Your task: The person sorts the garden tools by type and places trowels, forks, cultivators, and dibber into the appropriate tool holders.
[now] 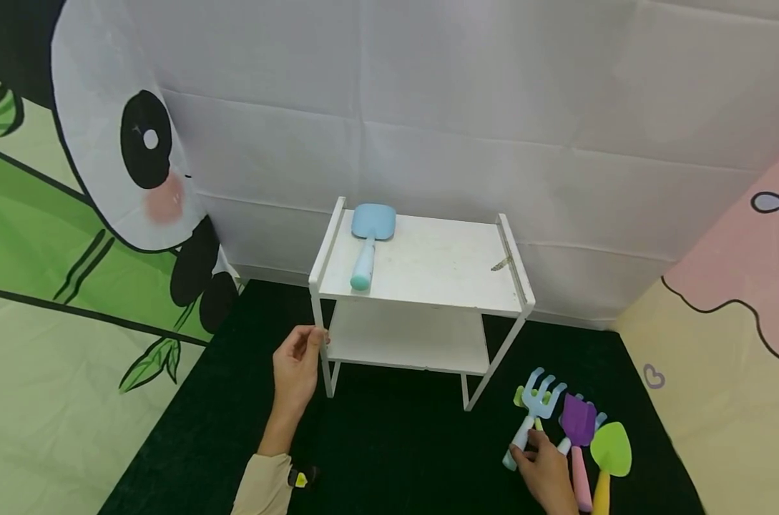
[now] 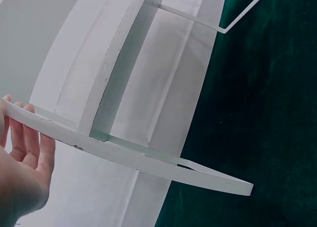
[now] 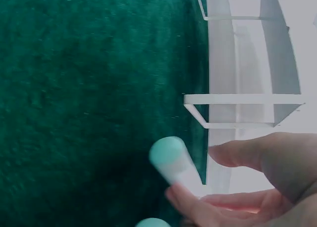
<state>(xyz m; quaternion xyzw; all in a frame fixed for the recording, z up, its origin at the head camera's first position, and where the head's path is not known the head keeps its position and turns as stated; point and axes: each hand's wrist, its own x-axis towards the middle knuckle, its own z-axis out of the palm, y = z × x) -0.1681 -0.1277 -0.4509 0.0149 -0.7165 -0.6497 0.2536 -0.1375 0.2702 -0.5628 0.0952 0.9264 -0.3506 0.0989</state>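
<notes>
My left hand (image 1: 297,368) grips the front left leg of a small white two-tier shelf rack (image 1: 441,265). In the left wrist view its fingers (image 2: 30,143) reach behind the white leg (image 2: 124,155); the thumb is mostly hidden. At the lower right, my right hand (image 1: 546,472) holds the handle of a light blue toy hand rake (image 1: 539,400) between thumb and fingers. The right wrist view shows the handle's teal end (image 3: 167,152) sticking out past the fingertips. A light blue toy shovel (image 1: 373,223) lies on the rack's top board, handle toward the front.
Beside the right hand lie a purple shovel (image 1: 579,420) with a pink handle, a green spade (image 1: 611,449) with a yellow handle, and other partly covered toy tools. Dark green cloth (image 1: 389,443) covers the floor. A white sheet (image 1: 441,129) hangs behind the rack, with printed cloth at both sides.
</notes>
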